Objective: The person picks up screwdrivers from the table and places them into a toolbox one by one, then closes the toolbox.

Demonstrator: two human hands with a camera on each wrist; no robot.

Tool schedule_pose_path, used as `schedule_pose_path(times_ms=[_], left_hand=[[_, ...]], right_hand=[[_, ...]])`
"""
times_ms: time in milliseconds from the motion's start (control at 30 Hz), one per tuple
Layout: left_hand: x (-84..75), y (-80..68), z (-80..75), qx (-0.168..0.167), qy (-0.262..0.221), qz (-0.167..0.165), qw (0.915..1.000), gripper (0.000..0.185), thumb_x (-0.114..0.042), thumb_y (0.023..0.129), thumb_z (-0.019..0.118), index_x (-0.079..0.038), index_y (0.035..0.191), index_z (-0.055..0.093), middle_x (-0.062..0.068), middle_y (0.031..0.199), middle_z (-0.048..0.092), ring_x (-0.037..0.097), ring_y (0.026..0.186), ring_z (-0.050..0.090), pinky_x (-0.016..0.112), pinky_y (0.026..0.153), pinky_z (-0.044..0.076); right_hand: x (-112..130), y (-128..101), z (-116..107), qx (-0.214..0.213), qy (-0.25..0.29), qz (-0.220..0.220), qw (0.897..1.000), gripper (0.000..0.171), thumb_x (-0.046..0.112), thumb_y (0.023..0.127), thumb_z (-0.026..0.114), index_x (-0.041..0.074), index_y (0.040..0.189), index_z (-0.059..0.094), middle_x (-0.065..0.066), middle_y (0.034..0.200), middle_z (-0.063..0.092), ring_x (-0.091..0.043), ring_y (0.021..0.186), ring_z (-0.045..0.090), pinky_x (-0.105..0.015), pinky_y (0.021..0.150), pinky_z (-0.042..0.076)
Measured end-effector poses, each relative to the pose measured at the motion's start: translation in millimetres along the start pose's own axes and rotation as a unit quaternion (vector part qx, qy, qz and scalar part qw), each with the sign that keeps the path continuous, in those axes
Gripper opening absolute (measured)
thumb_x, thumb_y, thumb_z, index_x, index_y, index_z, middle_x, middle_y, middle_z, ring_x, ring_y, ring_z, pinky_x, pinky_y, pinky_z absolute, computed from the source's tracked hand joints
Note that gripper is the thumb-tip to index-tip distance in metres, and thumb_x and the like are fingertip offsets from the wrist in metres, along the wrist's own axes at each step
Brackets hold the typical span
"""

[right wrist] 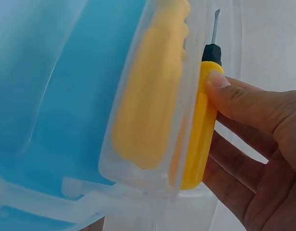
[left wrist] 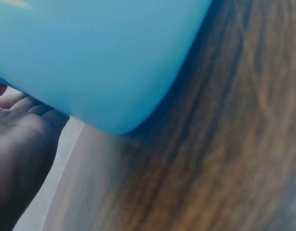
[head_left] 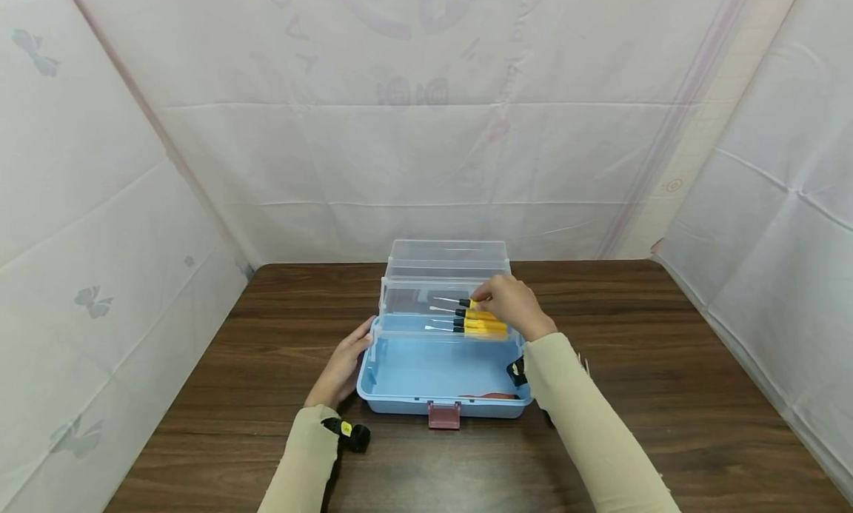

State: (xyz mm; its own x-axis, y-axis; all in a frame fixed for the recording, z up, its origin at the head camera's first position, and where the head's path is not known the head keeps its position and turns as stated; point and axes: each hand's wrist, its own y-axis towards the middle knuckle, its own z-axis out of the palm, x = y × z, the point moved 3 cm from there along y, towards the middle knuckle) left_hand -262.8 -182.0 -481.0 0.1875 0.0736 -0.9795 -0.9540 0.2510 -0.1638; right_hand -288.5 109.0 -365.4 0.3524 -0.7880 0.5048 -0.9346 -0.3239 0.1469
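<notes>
A light-blue toolbox (head_left: pixel 426 407) stands on the table with its clear lid (head_left: pixel 448 252) raised. My left hand (head_left: pixel 343 365) holds the toolbox by its left side; the wall hides some of its fingers in the left wrist view. My right hand (head_left: pixel 512 303) pinches a yellow screwdriver (right wrist: pixel 204 130) by its handle, thumb on one side and fingers on the other. That screwdriver has a black collar and a flat metal tip. It is at the edge of a clear tray (right wrist: pixel 107 166). More yellow-handled screwdrivers (head_left: pixel 489 325) lie side by side in the tray.
A red-handled object (head_left: pixel 492 396) lies inside the toolbox along its front wall. At the front hangs a dark-red latch (head_left: pixel 443 415). Thin pale tips (head_left: pixel 583 362) show beside the right sleeve. White sheeting (head_left: pixel 426 158) surrounds the wooden table (head_left: pixel 280 328).
</notes>
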Motion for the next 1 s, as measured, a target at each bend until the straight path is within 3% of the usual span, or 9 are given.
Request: schedule_pose_path(times_ms=[467,1000], left_hand=[[-0.2,0.0,-1.6,-0.003,-0.002,-0.003,1.0,0.052,-0.019,0.104,0.031,-0.013,0.155,0.018,0.01,0.162,0.01,0.031,0.149,0.01,0.051,0.118,0.016],[0.9,0.0,-1.4,-0.007,0.001,0.0,1.0,0.052,-0.02,0.104,0.032,-0.015,0.154,0.021,0.01,0.162,0.011,0.03,0.149,0.011,0.051,0.118,0.017]], right_hand=[[2.4,3.2,8.6,-0.013,-0.034,0.007,0.999,0.018,0.011,0.087,0.07,0.008,0.103,0.076,-0.007,0.103,0.073,-0.022,0.092,0.068,-0.04,0.084,0.056],[0.7,4.0,10.8,-0.009,-0.03,0.014,0.999,0.019,0.01,0.088,0.068,0.008,0.106,0.075,-0.008,0.106,0.073,-0.023,0.093,0.068,-0.04,0.085,0.056]])
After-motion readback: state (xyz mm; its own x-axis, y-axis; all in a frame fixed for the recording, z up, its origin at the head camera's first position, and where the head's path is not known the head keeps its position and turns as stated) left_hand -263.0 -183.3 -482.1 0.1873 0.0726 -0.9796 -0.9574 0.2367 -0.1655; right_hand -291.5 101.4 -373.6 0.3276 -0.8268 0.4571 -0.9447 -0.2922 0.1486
